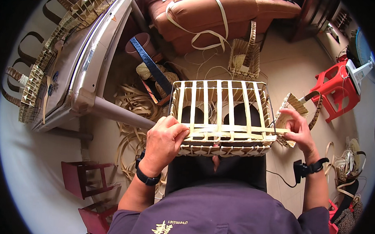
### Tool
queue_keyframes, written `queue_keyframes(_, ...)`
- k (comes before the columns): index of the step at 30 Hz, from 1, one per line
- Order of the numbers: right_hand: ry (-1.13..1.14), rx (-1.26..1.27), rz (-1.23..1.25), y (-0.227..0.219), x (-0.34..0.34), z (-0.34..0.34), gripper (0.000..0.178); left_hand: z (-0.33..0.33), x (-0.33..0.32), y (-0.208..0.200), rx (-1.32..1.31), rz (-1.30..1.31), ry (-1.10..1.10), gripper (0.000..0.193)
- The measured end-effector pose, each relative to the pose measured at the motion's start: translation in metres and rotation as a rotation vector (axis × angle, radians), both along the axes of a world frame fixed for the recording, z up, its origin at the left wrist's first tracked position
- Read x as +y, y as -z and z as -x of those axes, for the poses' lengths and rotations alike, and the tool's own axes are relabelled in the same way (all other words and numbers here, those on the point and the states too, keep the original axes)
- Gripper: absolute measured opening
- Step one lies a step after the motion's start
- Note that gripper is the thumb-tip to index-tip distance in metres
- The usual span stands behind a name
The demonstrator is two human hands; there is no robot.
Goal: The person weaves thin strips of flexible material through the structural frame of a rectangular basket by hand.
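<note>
A half-woven rectangular basket (223,95) of pale bamboo strips over a wire frame rests on my lap, its upright slats facing me. My left hand (164,141) presses on the basket's near left corner, fingers curled over the horizontal woven strips. My right hand (296,129) pinches the end of a flat horizontal strip (253,129) at the basket's right edge. Both wrists wear black bands.
A finished small basket (244,57) stands on the tiled floor beyond. Loose coils of strip (134,105) lie at left by a table leg (117,112). A brown sofa (207,14) is behind, a red plastic stool (337,91) at right, dark red stools (84,177) at lower left.
</note>
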State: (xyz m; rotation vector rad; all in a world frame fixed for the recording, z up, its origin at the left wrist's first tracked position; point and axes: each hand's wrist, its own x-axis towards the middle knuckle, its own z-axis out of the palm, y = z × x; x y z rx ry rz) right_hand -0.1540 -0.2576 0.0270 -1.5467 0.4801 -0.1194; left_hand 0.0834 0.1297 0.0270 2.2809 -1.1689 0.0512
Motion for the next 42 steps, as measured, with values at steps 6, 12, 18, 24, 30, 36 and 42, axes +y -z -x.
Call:
queue_keyframes(6,0.057,-0.089,0.329,0.037,0.004,-0.001,0.01,-0.009,0.006,0.002,-0.023,0.093,0.06,0.01)
queue_keyframes(12,0.196,-0.113,0.477,0.068,-0.031,0.033,0.029,-0.03,0.014,-0.005,0.322,0.303,-0.215,0.018)
queue_keyframes(18,0.313,-0.166,-0.139,0.095,-0.044,0.033,0.021,-0.036,0.02,0.025,0.46,0.299,-0.115,0.023)
queue_keyframes(24,0.259,-0.231,0.034,0.096,-0.055,0.038,0.016,-0.045,-0.013,-0.008,-0.075,-0.196,0.014,0.018)
queue_keyframes(30,0.391,-0.29,0.252,0.08,-0.036,0.024,0.015,-0.048,-0.016,-0.015,-0.092,-0.027,0.165,0.012)
queue_keyframes(36,0.458,-0.341,-0.561,0.062,0.015,-0.009,0.024,-0.04,-0.011,-0.017,0.019,-0.092,0.233,0.016)
queue_keyframes(42,0.383,-0.443,0.229,0.066,0.014,-0.017,0.018,-0.045,-0.011,-0.032,0.118,-0.207,0.228,0.02)
